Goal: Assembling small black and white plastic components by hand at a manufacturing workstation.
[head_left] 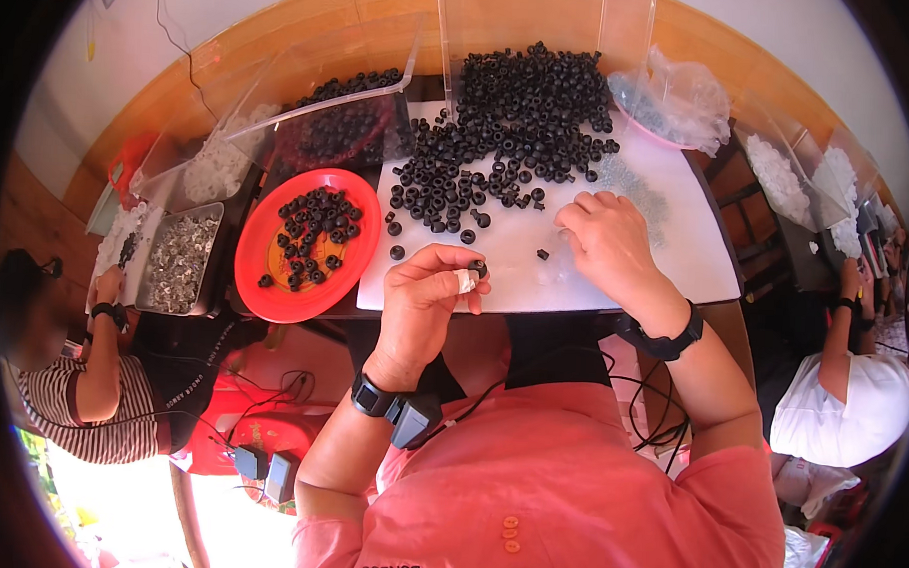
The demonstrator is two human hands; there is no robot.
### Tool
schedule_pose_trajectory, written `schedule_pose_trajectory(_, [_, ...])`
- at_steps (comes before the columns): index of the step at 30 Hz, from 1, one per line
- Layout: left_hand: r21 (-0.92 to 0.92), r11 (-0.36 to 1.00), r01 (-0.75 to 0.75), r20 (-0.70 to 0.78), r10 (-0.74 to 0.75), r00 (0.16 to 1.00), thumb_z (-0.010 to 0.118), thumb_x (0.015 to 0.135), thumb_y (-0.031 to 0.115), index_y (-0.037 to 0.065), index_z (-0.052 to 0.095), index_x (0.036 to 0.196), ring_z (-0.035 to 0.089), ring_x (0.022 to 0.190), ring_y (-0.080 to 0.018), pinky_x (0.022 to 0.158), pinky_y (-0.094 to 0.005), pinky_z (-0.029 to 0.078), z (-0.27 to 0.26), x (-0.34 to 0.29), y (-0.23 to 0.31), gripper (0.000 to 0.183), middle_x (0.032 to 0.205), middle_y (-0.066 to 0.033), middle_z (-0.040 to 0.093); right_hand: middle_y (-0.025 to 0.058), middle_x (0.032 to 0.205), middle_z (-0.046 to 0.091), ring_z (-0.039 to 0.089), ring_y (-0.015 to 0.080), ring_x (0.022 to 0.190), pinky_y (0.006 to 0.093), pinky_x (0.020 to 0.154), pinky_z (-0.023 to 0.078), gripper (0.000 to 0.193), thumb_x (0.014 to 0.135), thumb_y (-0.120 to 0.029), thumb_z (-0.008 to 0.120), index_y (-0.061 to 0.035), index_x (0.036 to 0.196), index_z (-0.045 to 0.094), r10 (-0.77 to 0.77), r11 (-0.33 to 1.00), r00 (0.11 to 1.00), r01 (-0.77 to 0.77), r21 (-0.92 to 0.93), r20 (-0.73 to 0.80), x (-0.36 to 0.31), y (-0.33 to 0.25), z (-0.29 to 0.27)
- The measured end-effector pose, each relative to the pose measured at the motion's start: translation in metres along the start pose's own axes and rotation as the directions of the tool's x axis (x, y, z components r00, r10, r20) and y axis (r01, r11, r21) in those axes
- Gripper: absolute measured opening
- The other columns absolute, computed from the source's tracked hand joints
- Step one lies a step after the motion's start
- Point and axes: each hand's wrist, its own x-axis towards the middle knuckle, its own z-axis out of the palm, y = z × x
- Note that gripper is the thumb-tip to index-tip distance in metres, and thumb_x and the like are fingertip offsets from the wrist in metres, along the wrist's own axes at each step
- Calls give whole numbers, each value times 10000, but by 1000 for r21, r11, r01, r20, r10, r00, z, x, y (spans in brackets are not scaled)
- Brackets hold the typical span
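My left hand (419, 295), with white tape around its thumb, pinches a small black ring-shaped part (478, 269) just over the near edge of the white board (414, 283). To the right, my right hand (612, 241) is bent over the board, its fingers drawn together. Whatever lies between those fingertips is hidden or too small to name. Beside it spreads a patch of tiny clear pieces (633, 195). One loose black part (543, 254) rests on the board between my hands. Beyond them lies a large heap of black round parts (526, 111).
Left of the board, a red plate (253, 267) carries more black parts. Behind it stands a clear bin (330, 124) of them. A metal tray (217, 216) holds small metal pieces. A pink bowl with a plastic bag (681, 97) is far right. Co-workers sit on both sides.
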Motion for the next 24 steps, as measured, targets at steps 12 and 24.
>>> schedule_pose_trajectory(12, [76, 997, 15, -27, -13, 1000, 617, 907, 14, -73, 630, 1101, 659, 829, -221, 680, -317, 526, 14, 7, -5, 213, 941, -152, 677, 82, 807, 570, 553, 270, 819, 384, 727, 405, 55, 714, -100, 615, -54, 744, 619, -118, 989, 990, 110, -102, -78, -9, -44, 17])
schedule_pose_trajectory(24, [72, 997, 38, -13, -37, 999, 607, 923, 9, -74, 629, 1141, 660, 826, -220, 666, -326, 536, 14, 5, -7, 235, 964, -158, 677, 76, 840, 598, 560, 261, 855, 384, 741, 406, 123, 676, -99, 682, -58, 784, 641, -18, 1000, 999, 18, 15, 32, -8, -42, 2])
